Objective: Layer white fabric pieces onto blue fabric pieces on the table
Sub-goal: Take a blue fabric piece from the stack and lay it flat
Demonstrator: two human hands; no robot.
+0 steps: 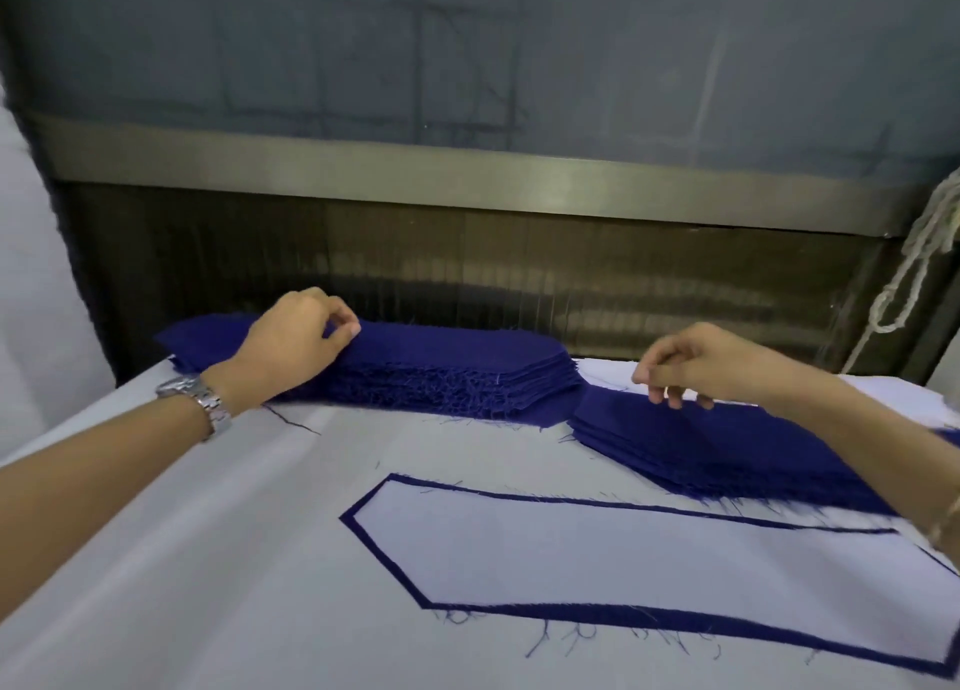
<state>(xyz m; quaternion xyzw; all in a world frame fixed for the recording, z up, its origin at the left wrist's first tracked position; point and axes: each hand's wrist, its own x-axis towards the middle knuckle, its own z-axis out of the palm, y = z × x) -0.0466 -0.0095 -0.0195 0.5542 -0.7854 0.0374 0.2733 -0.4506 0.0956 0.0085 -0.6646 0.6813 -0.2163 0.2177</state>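
Note:
A thick stack of blue fabric pieces (457,372) lies at the table's far edge. My left hand (296,344) rests on its left part and pinches the top blue piece between thumb and fingers. A second, flatter pile of blue pieces (727,455) lies to the right. My right hand (691,364) hovers over its far end with fingers curled down, touching the top piece; whether it holds anything I cannot tell. In front lies a white fabric piece (597,559) layered on a blue piece, whose edge shows as a blue border (675,622).
The table is covered with white cloth (208,559). More white fabric (602,375) shows behind the right pile. A dark metal frame and window (467,232) stand right behind the table. A white cord (914,274) hangs at the right.

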